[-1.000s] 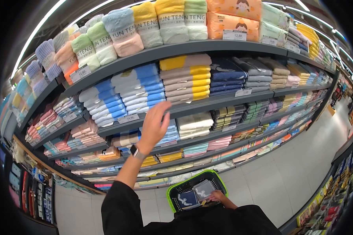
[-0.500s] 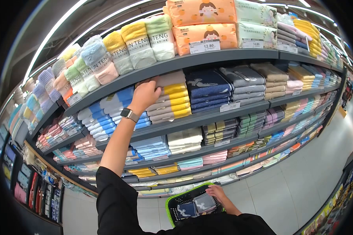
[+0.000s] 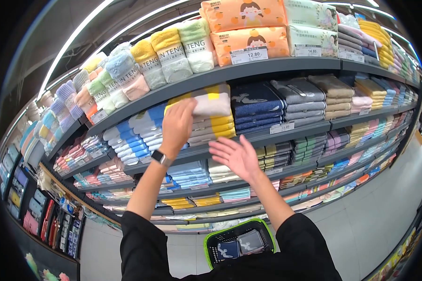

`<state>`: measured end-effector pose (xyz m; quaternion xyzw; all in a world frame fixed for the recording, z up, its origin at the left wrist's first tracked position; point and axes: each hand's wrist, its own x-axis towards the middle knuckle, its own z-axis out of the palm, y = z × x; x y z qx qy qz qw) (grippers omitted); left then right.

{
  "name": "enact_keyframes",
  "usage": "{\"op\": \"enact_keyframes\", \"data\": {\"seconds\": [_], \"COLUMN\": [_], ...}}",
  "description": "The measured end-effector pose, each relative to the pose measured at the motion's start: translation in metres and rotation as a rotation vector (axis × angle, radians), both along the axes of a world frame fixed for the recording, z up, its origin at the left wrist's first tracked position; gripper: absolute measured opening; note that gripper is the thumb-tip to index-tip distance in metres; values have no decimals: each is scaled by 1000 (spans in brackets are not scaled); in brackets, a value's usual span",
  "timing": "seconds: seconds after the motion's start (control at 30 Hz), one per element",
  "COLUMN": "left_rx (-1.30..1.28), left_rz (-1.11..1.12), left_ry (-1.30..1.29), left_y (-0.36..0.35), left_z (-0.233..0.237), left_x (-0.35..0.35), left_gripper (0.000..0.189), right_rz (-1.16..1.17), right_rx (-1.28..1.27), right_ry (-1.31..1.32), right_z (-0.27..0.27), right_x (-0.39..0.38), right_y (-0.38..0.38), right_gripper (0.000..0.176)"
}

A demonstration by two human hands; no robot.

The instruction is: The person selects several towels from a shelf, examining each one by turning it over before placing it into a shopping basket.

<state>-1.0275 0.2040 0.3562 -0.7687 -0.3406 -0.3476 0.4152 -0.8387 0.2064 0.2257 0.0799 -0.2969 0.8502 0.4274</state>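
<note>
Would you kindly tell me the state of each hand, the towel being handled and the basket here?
left hand, grip closed on the top towel.
right hand, open, fingers spread, empty.
top towel, folded, raised off its stack, blurred.
towel stack, folded, on the shelf.
basket, open-topped, holding a dark blue pack and a grey pack.

Left hand [image 3: 177, 124] on the top towel [image 3: 212, 104] of the towel stack [image 3: 213, 129], which sits on the second shelf [image 3: 248, 137]; right hand [image 3: 237, 157] below and right of it, before the shelf edge; rolled towels [image 3: 166, 54] on the top shelf [image 3: 201, 78], above left; basket [image 3: 239, 241] lowest, nearest the body.
</note>
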Motion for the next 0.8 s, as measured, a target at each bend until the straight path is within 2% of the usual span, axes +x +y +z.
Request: {"op": "enact_keyframes", "data": {"seconds": [0.07, 0.17, 0.27, 0.37, 0.4, 0.47, 0.5, 0.53, 0.6, 0.63, 0.67, 0.73, 0.8], "left_rx": [-42, -69, -122, -414, -419, -599, -629, -637, -989, -1133, -1134, -1681, -1726], "left_rz": [-27, -27, -30, -76, -80, -120, -119, -127, -373, -503, -504, -886, -803], "left_ry": [33, 123, 178, 111, 105, -163, -283, -286, -1105, -1337, -1349, -1939, -1859], "left_y": [-25, -65, -92, -124, -136, -158, -163, -163, -160, -161, -164, -172, -178], "left_z": [-12, -37, -67, -81, -85, -97, -108, -124, -158, -165, -175, -197, -212], "left_x": [4, 9, 2, -5, -7, -12, -22, -29, -43, -48, -56, -71, -77], "left_gripper": [39, 37, 38, 44, 44, 46, 54, 54, 57, 54, 54, 49, 49], "right_rz": [140, 150, -97, -169, -190, -220, -222, -224, -213, -192, -190, -104, -75], "right_rx": [-79, -97, -143, -156, -194, -237, -270, -307, -322, -324, -328, -262, -256], "right_ry": [163, 272, 165, 57, 15, -34, -59, -84, -84, -80, -91, -137, -190], "right_z": [26, 34, 13, -29, -44, -67, -75, -84, -99, -105, -109, -114, -125], "right_x": [-4, -6, -17, -18, -17, -10, -8, -6, -3, -3, -4, -7, -10], "right_y": [2, -7, -23, -44, -49, -64, -73, -81, -95, -102, -108, -119, -126], "right_gripper": [68, 67, 66, 63, 61, 60, 60, 60, 60, 60, 60, 60, 61]}}
